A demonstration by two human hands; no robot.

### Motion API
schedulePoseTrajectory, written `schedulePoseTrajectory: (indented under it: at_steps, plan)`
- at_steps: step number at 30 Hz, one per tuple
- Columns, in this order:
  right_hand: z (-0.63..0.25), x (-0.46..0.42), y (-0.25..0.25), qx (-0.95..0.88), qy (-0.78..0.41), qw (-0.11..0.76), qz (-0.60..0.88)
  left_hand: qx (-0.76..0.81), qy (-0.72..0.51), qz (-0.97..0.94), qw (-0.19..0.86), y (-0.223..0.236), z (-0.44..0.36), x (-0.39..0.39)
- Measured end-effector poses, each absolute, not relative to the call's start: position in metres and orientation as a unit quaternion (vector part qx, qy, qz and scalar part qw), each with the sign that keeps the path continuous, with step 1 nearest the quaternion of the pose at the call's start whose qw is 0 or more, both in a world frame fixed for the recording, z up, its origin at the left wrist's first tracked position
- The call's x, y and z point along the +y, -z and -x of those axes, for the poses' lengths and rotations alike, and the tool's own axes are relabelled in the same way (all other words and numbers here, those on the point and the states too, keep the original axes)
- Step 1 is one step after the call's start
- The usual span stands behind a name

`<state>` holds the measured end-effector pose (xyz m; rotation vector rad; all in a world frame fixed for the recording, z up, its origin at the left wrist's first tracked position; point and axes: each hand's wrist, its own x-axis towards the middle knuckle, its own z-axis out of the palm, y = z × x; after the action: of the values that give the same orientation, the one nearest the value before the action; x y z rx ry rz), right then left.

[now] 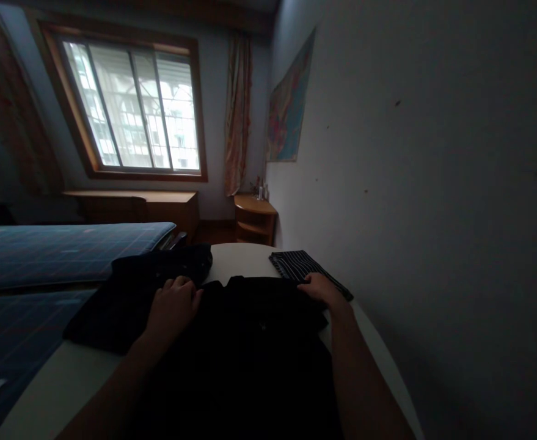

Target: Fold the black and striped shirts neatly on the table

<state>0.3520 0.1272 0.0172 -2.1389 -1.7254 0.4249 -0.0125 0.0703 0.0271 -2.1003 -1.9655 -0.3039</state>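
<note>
A black garment [259, 354] with a small pale mark lies spread over the white round table [238, 256] and runs toward me. At its upper left edge, my left hand [176, 300] is closed on the cloth, fingers curled. My right hand [324, 288] pinches the garment's upper right corner between thumb and fingers. Left of my left hand rests a dark folded garment [107, 305]. Just beyond my right hand is a folded black cloth with white stripes [302, 263]. Dim light hides the garment's exact kind.
A bed with a blue checked mattress [66, 247] stands to the left of the table. The wall [433, 244] rises close on the right. Farther back are a wooden desk [171, 197], a corner shelf [255, 205] and a window [135, 110].
</note>
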Motion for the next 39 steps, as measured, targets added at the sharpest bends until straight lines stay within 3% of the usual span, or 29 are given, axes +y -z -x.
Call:
schedulePoseTrajectory:
  at_steps: [4, 18, 26, 32, 39]
  plan:
    - [-0.345, 0.125, -0.025, -0.640, -0.154, 0.169, 0.733, -0.678, 0.159, 0.717, 0.034, -0.031, -0.001, 0.089]
    - [-0.339, 0.102, -0.048, -0.692, -0.215, 0.054, 0.687, -0.596, -0.087, 0.779, -0.176, -0.011, -0.006, 0.167]
    - [-0.344, 0.102, -0.047, -0.679, -0.203, 0.064, 0.703, -0.542, -0.149, 0.793, -0.233, -0.015, -0.011, 0.165]
    - [-0.349, 0.101, -0.049, -0.657, -0.160, 0.088, 0.731, -0.531, -0.173, 0.797, -0.232, -0.031, -0.019, 0.170]
    - [-0.354, 0.102, -0.051, -0.596, -0.066, 0.141, 0.788, -0.626, 0.009, 0.776, -0.071, -0.040, -0.025, 0.187]
